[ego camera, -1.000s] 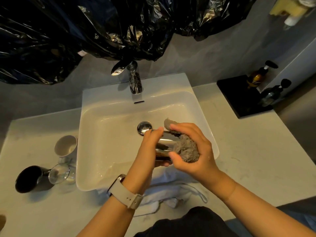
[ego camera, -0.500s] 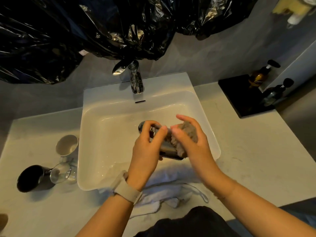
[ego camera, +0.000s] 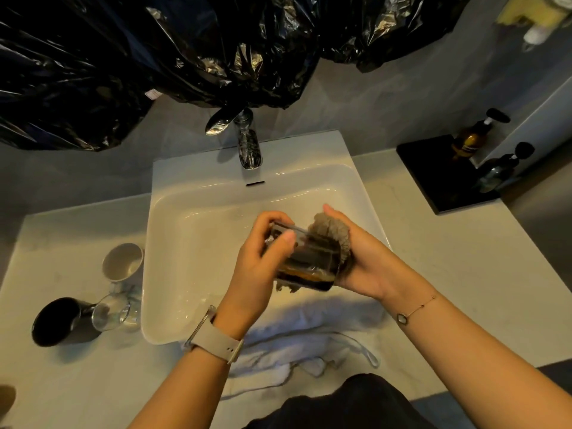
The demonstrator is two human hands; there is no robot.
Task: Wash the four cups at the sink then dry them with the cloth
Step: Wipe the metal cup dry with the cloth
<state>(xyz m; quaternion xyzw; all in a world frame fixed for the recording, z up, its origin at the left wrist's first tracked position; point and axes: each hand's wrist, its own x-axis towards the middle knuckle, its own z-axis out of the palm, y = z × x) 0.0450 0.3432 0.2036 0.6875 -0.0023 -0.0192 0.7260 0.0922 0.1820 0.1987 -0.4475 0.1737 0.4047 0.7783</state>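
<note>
Over the white sink (ego camera: 173, 230) my left hand (ego camera: 263, 267) grips a clear glass cup (ego camera: 309, 261) by its rim end, the cup lying sideways. My right hand (ego camera: 368, 261) holds a grey cloth (ego camera: 332, 230) wrapped round the cup's other end and side. On the counter left of the sink lie a white mug (ego camera: 122, 263), a black mug (ego camera: 57, 320) and a clear glass (ego camera: 111, 311), all on their sides. A white towel (ego camera: 309, 345) lies crumpled at the sink's front edge.
The chrome tap (ego camera: 247, 147) stands behind the basin, with no water seen running. Black plastic sheeting (ego camera: 154, 51) hangs on the wall above. At the right, a black tray (ego camera: 439, 174) carries two pump bottles (ego camera: 470, 140). Pale counter (ego camera: 448, 274) extends right of the sink.
Both hands lifted the glass cup a little higher over the basin and turned it. The grey cloth shifted from the cup's side round to its far end.
</note>
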